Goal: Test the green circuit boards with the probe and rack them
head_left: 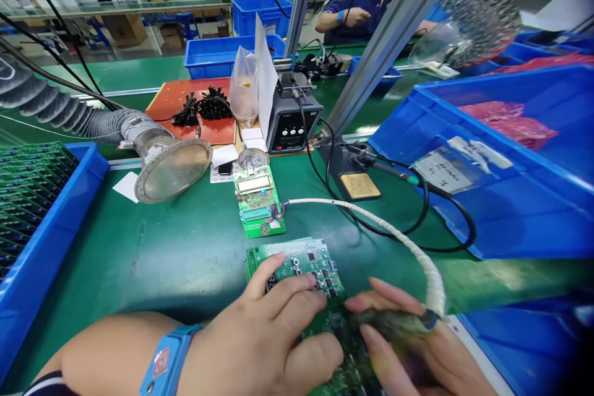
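1. The green circuit board (309, 258) lies on the green bench (180, 260), front and centre, partly beneath the left hand; its layered edges suggest more than one board, but I cannot tell how many.
2. The left hand (273, 328) has its fingers spread and slightly bent across the board, not closed round it; slack or uneven pressure could let the board slide or turn.
3. The right hand (440, 346) has thumb and fingers gripping a dark connector (390, 323) by the board's right side; blur hides whether its tip touches; a tilted press could, I judge, miss its contacts or scrape parts.
4. A white-wrapped cable (431, 278) arches from the connector to a smaller board (254, 185) with a lit blue light; a sharp tug could drag that board or strain its coloured wires.
5. Black cords (468, 226) loop near the cable; a snag seems possible.
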{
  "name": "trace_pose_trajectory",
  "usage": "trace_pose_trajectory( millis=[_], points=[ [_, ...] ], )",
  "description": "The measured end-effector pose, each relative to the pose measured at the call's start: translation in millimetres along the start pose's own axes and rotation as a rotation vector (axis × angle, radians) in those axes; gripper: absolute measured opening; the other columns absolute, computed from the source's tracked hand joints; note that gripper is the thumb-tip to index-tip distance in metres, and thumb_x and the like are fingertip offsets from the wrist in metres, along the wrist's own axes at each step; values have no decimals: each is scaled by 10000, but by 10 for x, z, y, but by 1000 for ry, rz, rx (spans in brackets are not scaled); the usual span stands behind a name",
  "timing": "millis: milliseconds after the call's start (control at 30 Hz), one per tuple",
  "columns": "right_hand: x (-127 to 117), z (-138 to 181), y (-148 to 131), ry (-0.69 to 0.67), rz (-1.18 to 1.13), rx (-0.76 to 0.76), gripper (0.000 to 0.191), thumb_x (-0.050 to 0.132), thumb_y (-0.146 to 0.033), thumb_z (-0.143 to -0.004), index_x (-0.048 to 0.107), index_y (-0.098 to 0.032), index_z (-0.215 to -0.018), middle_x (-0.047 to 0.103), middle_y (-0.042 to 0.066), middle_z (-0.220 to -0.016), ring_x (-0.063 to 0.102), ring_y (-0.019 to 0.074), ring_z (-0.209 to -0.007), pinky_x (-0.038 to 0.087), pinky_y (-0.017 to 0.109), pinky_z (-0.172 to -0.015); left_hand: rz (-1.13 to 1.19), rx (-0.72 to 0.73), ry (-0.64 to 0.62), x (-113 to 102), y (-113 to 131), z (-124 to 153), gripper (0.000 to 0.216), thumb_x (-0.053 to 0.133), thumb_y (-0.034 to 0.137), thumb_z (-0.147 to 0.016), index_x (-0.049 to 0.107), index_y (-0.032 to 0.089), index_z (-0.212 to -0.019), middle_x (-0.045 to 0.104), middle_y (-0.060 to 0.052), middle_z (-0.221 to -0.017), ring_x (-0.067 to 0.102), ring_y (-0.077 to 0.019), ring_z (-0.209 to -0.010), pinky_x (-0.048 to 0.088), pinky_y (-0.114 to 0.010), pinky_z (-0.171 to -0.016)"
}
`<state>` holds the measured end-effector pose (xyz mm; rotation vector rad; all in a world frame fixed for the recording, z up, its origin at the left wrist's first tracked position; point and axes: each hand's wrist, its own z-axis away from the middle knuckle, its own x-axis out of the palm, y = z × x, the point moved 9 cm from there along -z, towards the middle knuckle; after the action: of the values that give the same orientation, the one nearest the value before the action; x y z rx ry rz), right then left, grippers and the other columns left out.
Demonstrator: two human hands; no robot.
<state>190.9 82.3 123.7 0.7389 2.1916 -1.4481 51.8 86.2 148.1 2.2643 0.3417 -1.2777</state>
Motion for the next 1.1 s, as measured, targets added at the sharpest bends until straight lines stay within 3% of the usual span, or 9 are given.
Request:
trace_pose_trajectory(
  millis=[100, 233, 433, 633, 833, 967, 1100],
  points=[
    [8, 26, 46, -28, -8, 12, 364, 498, -153, -896, 505, -245, -1249, 688, 23, -937, 702, 133, -821, 554, 160, -781, 25, -20, -38, -43, -7, -28, 188, 427, 178, -971, 613, 204, -985, 650, -43, -1130, 526, -182, -1197, 212, -420, -1171],
    [38, 44, 68, -33, -78, 43, 412, 487, -161, -909, 444, -265, -1306, 682, 14, -954, 691, 123, -874, 532, 157, -841, 46, -67, -229, 10, -27, -53, 350, 413, 70, -907, 544, 179, -1212, 611, -71, -1233, 454, -242, -1294, 281, -476, -1147],
    [46, 18, 26, 1, -136, 3, 435, 481, -159, -911, 444, -281, -1327, 676, 6, -978, 676, 100, -911, 499, 133, -880, 102, -177, -425, 122, -91, -24, 667, 657, 299, -756, 444, 109, -1359, 408, -177, -1449, 135, -373, -1428, 240, -561, -1140],
    [35, -6, 14, -2, -115, -36, 423, 477, -162, -916, 444, -256, -1326, 680, 9, -959, 682, 100, -901, 502, 137, -878, 138, -272, -519, 137, -112, -23, 979, 712, 488, -724, 271, 9, -1455, 185, -217, -1540, 9, -374, -1422, 209, -524, -1152],
    [52, -21, 37, -31, -32, -66, 373, 480, -173, -920, 484, -229, -1288, 691, 31, -993, 693, 129, -927, 516, 157, -875, 116, -296, -596, 59, -93, -90, 1002, 725, 518, -740, 263, -23, -1446, 153, -212, -1526, 37, -340, -1424, 184, -465, -1169],
    [52, 5, 78, -54, -4, -81, 375, 474, -176, -927, 478, -214, -1300, 692, 44, -1016, 696, 132, -927, 523, 154, -862, 46, -317, -657, 86, -117, -88, 1045, 760, 507, -705, 250, -10, -1456, 81, -243, -1522, -29, -370, -1405, 138, -523, -1157],
    [70, 27, 128, -74, 0, -86, 378, 477, -179, -928, 469, -203, -1305, 691, 50, -999, 698, 134, -911, 536, 150, -830, 14, -354, -594, 79, -169, -61, 1056, 774, 552, -655, 298, 60, -1459, 0, -282, -1510, -70, -432, -1372, 146, -608, -1121]
  ],
)
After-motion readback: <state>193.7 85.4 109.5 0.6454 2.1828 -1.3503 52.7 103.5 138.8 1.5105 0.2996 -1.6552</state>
